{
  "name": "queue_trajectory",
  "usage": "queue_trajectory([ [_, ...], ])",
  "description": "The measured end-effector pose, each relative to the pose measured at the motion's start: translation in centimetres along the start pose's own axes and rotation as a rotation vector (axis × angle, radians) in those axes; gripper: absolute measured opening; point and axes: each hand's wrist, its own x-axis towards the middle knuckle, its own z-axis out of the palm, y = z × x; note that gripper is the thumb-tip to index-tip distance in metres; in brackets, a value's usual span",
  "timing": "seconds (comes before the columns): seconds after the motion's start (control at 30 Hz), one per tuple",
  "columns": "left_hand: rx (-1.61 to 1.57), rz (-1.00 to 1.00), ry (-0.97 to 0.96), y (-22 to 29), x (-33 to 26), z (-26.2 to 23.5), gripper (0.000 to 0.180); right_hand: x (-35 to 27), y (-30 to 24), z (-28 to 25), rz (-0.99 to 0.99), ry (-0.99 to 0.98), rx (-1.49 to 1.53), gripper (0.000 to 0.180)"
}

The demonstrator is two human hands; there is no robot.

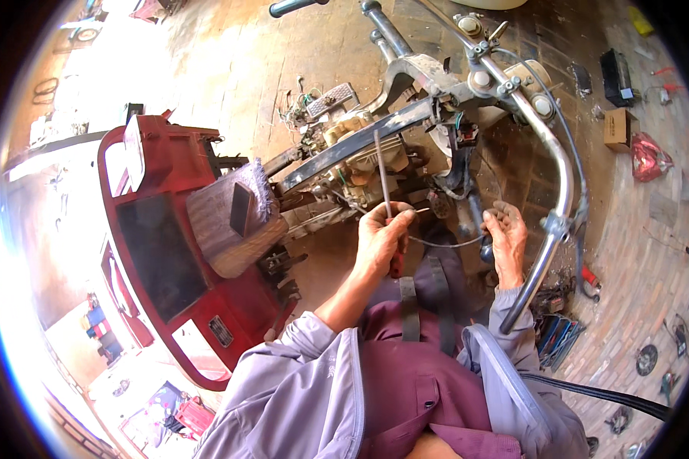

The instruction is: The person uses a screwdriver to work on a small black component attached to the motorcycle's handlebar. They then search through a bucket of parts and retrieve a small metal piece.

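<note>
My left hand is closed round a screwdriver, its long shaft pointing up and away and its red handle showing below my fist. A short thin end also pokes out beside that thumb. From near this hand a thin grey cable curves toward my right hand, whose thumb and fingers are pinched together; whether the cable runs into them I cannot make out. Both hands are over the near side of a stripped vehicle frame with an exposed engine. Chrome handlebars arch past my right hand.
On the left stands a red cab body with a dark window. A phone lies on a cloth-covered seat. A cardboard box, a red plastic bag and scattered tools and parts lie on the brick floor at the right.
</note>
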Motion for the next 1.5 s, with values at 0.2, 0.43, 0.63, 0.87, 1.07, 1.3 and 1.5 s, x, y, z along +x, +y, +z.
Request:
queue_trajectory([
  [0.2,0.108,-0.080,-0.242,0.3,-3.2,-3.5,0.013,-9.2,2.1,3.7,0.021,0.039,0.128,0.028],
  [0.43,0.322,-0.119,-0.366,-0.4,-6.9,-7.7,0.011,-18.3,0.3,11.0,-0.019,-0.060,0.227,0.024],
  [0.63,0.546,-0.207,-0.492,-0.9,-9.5,-7.2,0.015,-22.6,3.0,11.3,-0.078,0.130,0.160,0.011],
  [0.87,0.738,-0.163,-0.723,-5.2,-9.7,-7.3,0.023,-27.9,5.9,9.9,-0.123,0.341,0.195,0.006],
  [1.07,0.844,-0.143,-0.876,-10.4,-12.0,-5.8,0.024,-34.2,11.6,5.5,-0.078,0.589,0.210,0.008],
  [1.3,1.024,-0.098,-1.009,-14.3,-15.5,-4.0,0.024,-44.1,20.4,-1.0,0.203,1.048,0.008,0.024],
  [1.5,1.149,-0.273,-1.052,-16.0,-21.8,-0.2,0.025,-50.2,27.0,-3.4,0.369,1.220,-0.093,0.036],
])
